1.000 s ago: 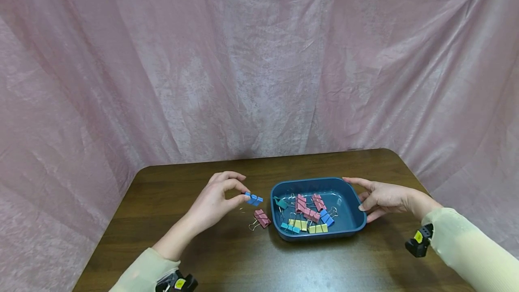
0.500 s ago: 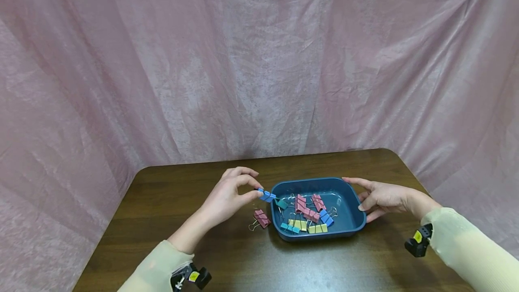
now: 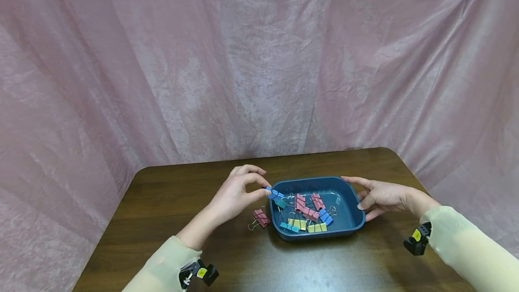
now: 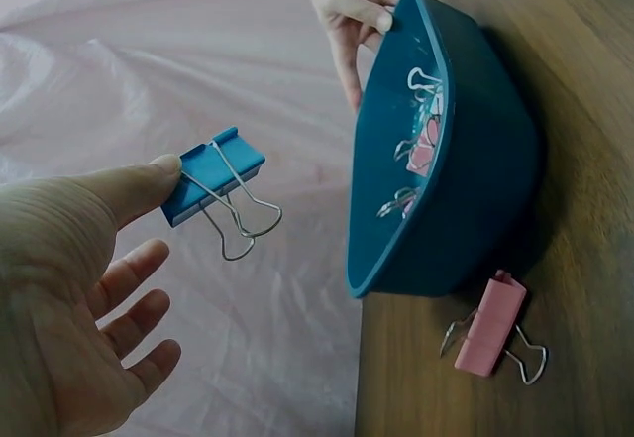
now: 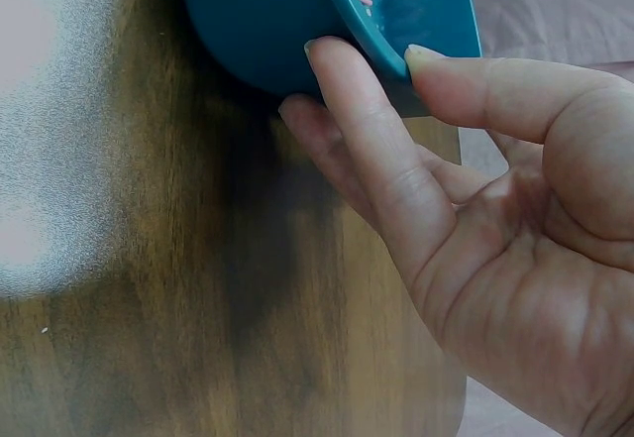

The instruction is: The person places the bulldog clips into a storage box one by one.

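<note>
My left hand (image 3: 235,195) pinches a blue binder clip (image 3: 276,194) between thumb and forefinger, above the left rim of a dark blue tray (image 3: 320,235). In the left wrist view the clip (image 4: 220,174) hangs with its wire handles downward, and the other fingers are spread apart. My right hand (image 3: 383,197) grips the tray's right end. In the right wrist view the thumb (image 5: 485,88) is at the rim, with fingers against the outer wall. Pink, yellow, blue and teal binder clips lie inside the tray. A darker pink binder clip (image 3: 261,218) lies on the table, left of the tray.
The brown wooden table (image 3: 170,206) has rounded back corners. Behind it hangs a pink velvet curtain (image 3: 259,66). The tray stands right of the table's middle.
My left hand has carried the blue binder clip rightward, from beside the tray to above its left rim. The right hand and the tray stay in place.
</note>
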Motion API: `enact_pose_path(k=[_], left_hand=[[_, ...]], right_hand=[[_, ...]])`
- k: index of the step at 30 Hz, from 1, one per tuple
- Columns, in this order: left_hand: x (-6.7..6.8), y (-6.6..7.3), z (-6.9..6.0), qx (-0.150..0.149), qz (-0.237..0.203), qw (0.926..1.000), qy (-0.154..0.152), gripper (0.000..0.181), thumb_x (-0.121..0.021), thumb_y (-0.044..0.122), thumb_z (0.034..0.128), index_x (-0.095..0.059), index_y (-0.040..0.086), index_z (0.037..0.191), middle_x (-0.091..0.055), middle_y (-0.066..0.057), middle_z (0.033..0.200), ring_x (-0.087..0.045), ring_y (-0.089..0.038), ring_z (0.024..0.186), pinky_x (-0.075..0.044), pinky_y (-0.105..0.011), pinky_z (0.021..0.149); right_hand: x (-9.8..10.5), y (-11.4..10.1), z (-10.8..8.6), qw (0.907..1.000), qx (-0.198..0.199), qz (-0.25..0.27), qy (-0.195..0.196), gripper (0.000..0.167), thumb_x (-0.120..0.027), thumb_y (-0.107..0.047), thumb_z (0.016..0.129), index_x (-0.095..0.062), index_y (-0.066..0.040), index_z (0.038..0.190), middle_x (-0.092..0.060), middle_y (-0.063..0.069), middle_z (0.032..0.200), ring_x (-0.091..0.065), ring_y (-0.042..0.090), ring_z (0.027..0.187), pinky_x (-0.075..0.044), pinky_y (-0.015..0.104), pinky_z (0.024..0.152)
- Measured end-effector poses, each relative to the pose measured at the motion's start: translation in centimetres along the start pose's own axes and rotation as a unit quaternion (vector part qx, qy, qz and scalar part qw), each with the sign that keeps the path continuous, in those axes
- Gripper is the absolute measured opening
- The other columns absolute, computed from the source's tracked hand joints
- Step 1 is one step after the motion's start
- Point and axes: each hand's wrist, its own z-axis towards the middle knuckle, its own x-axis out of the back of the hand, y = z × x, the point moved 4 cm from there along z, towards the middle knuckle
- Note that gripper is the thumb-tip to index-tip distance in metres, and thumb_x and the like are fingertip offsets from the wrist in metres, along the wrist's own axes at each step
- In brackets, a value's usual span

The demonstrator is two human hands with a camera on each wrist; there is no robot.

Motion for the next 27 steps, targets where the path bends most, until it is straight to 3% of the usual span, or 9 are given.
enact_pose_path(k=[8,27], left_hand=[[-0.9,0.6,1.0,0.001,-0.004,1.0000,0.002,0.005,-0.079,0.037,0.0911,-0.076,0.038,0.095,-0.062,0.006,0.130,-0.045,-0.014,0.124,-0.046,-0.043,0.093],[-3.1,1.9,2.9,0.014,-0.014,0.9993,-0.033,0.006,-0.077,0.040,0.0928,-0.077,0.035,0.096,-0.059,0.009,0.132,-0.041,-0.016,0.130,-0.045,-0.044,0.097]], right_hand=[[0.8,-0.4,0.4,0.9999,0.001,-0.007,-0.008,0.102,-0.068,0.008,0.087,-0.010,-0.023,0.165,-0.051,0.033,0.133,-0.068,0.043,0.102,-0.059,0.051,0.079],[1.4,-0.3,0.6,0.9999,0.003,-0.009,-0.015,0.102,-0.068,0.008,0.088,-0.009,-0.023,0.165,-0.051,0.034,0.133,-0.068,0.043,0.101,-0.060,0.050,0.078]])
